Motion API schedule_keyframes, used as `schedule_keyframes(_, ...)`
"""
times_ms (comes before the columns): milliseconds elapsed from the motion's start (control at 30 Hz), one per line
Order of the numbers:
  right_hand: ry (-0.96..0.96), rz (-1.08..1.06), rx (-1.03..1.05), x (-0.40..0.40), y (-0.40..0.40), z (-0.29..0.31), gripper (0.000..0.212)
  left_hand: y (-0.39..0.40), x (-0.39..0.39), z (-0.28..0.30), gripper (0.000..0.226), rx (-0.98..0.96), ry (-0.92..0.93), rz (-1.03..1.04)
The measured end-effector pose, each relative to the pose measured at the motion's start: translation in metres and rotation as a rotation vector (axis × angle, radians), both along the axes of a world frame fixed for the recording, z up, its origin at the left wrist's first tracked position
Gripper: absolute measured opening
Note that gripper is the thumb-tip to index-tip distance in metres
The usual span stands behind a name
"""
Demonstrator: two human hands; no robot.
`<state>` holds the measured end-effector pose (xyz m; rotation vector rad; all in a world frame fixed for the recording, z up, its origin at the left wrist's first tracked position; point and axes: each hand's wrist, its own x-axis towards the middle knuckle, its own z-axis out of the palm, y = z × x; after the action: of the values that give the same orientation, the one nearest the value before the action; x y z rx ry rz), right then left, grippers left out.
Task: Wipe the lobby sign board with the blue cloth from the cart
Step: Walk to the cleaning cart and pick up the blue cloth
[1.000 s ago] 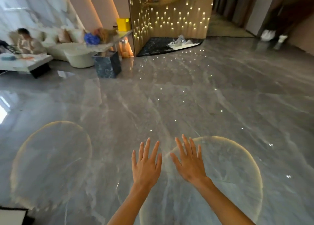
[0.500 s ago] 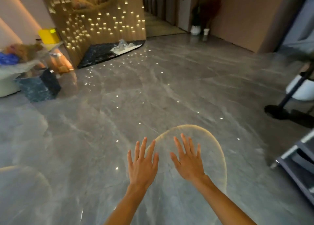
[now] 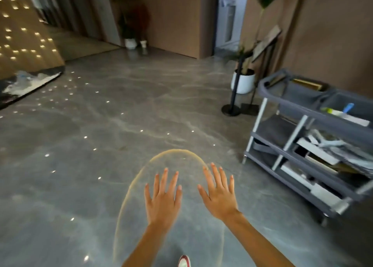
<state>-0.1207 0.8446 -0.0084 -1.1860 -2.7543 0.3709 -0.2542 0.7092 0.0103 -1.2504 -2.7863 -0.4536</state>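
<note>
On a polished grey lobby floor (image 3: 121, 109), a lit gold wall panel (image 3: 24, 30) stands at far left, its lights mirrored across the stone. At centre, the left hand (image 3: 162, 199) and right hand (image 3: 219, 194) hover side by side, apart, palms down, fingers straight and spread, holding nothing. Right of them, past a white plant pot (image 3: 243, 83), the sign board (image 3: 266, 42) tilts on a dark stand with a round base (image 3: 231, 109). At far right sits the grey cart (image 3: 298, 145), its shelves crowded with papers and bottles; something blue (image 3: 348, 107) shows in the top tray, too blurred to call the cloth. A cloth should be light, soft and easy to pinch at any fold. The board looks slim on its stand and may tip if pressed hard; steadying an edge seems wise. The floor is open ahead, but the cart's corner and the stand's base narrow the approach.
</note>
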Motion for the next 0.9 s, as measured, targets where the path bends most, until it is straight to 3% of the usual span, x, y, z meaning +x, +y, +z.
schedule_keyframes(400, -0.018, -0.340, -0.026, 0.022, 0.108, 0.000, 0.067, 0.151, -0.025, -0.023, 0.057, -0.015, -0.019, -0.328)
schedule_keyframes(900, -0.043, -0.735, -0.045, 0.056, 0.176, -0.003, 0.067, 0.301, -0.016, -0.036, 0.056, 0.003, -0.019, -0.745)
